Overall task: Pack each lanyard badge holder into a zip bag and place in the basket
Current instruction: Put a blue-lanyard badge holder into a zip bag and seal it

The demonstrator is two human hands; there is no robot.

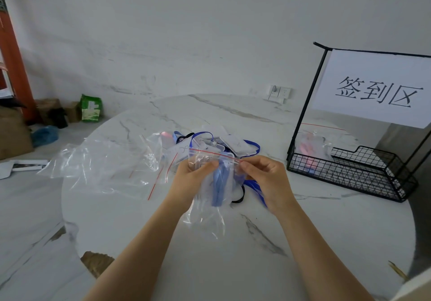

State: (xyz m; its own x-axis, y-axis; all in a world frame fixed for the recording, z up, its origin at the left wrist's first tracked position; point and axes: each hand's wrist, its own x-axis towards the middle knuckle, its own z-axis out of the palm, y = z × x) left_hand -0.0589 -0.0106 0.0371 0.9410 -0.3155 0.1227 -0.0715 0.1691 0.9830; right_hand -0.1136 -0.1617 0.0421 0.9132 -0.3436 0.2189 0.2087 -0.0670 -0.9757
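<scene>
Above the white marble table (140, 230), the left hand (190, 179) grips and the right hand (265, 179) pinches a clear zip bag (205, 216) containing a light-blue lanyard badge holder (219, 188), loose lanyards (224, 142) piled just behind, the black wire basket (345, 172) off right.

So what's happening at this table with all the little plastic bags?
A person is packing, one item per bag. The left hand holds one zip bag above the marble table while the right hand pinches its red zip strip. A light blue lanyard is already inside. More lanyard badge holders lie piled behind, empty zip bags to the left, and the black wire basket on the right holds a packed bag with something pink.
</scene>
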